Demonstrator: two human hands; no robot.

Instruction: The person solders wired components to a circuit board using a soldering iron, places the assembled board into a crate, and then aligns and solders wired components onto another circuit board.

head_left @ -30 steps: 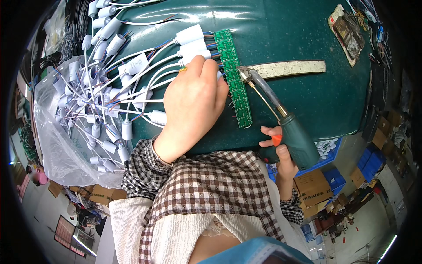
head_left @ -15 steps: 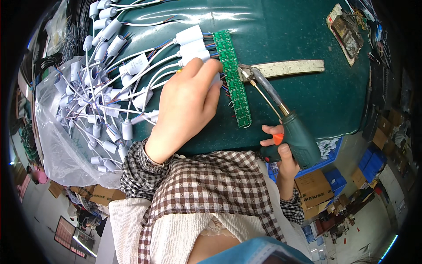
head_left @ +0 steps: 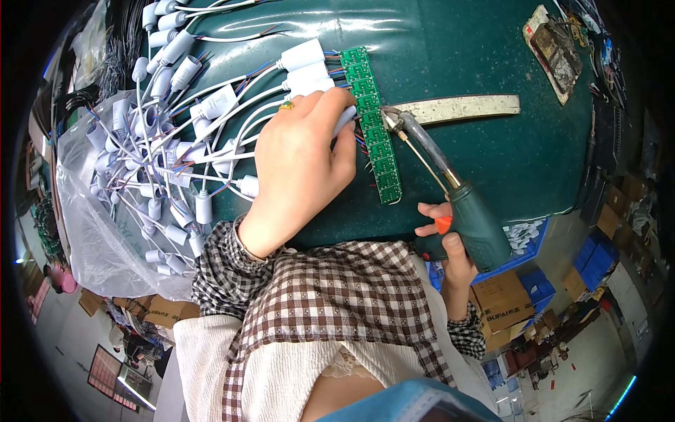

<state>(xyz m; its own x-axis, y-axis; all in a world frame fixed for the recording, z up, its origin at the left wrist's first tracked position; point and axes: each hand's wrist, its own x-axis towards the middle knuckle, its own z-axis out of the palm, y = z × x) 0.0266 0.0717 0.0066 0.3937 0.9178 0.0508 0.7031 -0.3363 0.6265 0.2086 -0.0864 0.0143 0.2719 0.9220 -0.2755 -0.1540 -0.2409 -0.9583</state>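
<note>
The green circuit board strip (head_left: 374, 126) lies on the dark green surface (head_left: 450, 67), with wired white sockets (head_left: 302, 55) lined up just beside its upper left edge. At that edge the left hand (head_left: 301, 151), fingers curled nearly closed, grips a mostly hidden pale socket (head_left: 344, 119), while the right hand (head_left: 458, 259) wraps the handle of a soldering gun (head_left: 480, 228), its tip at the strip's right edge. Beyond lie a curved pale bar (head_left: 457, 109) and, far left, a cable-tangled socket heap (head_left: 151, 169) on clear plastic (head_left: 95, 253).

The table (head_left: 457, 162) is dark green, the circuit board (head_left: 373, 126) brighter green. Lamp sockets (head_left: 204, 207) toward the left edge are white, their wires (head_left: 339, 72) blue and brown. By the near edge, the dark green soldering gun (head_left: 481, 225) has an orange trigger (head_left: 443, 224); the apron (head_left: 337, 292) is brown-and-white checked.
</note>
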